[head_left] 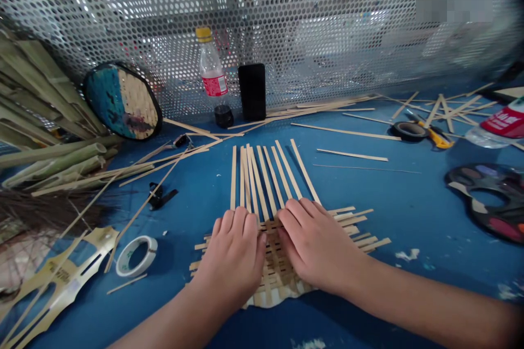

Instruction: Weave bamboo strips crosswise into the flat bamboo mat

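Observation:
A partly woven mat of thin bamboo strips (270, 185) lies on the blue table (409, 212) in front of me. Several upright strips fan out away from me; cross strips stick out to the left and right. My left hand (233, 256) lies palm down on the mat's left part, fingers curled and pressing on the weave. My right hand (315, 242) lies palm down on the right part, its fingers together and pointing left over the crossing strips. Neither hand lifts anything.
Loose bamboo strips (347, 132) are scattered at the back. A water bottle (212, 73), a black phone (252, 91), a painted woven disc (121, 101), tape rolls (137, 255), a paint palette (487, 202), a black clip (159, 196) and green bamboo stalks (49, 158) surround the mat. A perforated metal screen (286, 27) stands behind.

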A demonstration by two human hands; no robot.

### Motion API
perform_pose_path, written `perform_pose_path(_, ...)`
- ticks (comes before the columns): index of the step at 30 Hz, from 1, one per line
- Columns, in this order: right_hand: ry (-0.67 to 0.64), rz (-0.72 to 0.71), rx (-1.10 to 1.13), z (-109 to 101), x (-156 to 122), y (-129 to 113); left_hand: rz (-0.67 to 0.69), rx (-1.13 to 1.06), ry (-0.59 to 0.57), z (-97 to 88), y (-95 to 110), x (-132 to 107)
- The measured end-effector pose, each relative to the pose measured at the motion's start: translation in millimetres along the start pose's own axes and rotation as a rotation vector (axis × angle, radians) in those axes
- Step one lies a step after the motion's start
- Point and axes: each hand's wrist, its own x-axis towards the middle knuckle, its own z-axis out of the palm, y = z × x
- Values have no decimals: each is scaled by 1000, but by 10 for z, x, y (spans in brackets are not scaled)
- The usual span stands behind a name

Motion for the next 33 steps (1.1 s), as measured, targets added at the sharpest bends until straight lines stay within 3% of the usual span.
perform_pose_path(5, 2, 1, 24, -34, -16, -3, 3, 70, 29, -21, 21, -29)
perform_pose_path(8, -29, 42, 118, -73, 5, 31, 71, 107, 81, -53, 39, -20)
perform_pose_path(12, -38, 83, 236, -99, 36, 87, 41, -5, -48, -91, 79, 35)
perform_pose_path(15, -33, 89, 210, -73, 27, 85, -10, -23, -57, -60, 116, 54)
perform_pose_path(20, 23, 12, 81, 6, -16, 33, 47, 79, 36, 41, 167, 27)
perform_pose_path(24, 43, -72, 122, 46, -14, 22, 33, 90, 18, 33, 213, 33)
perform_pose_path(33, 3, -66, 189, 79, 31, 30, -46, -13, 1, -11, 247, 67)
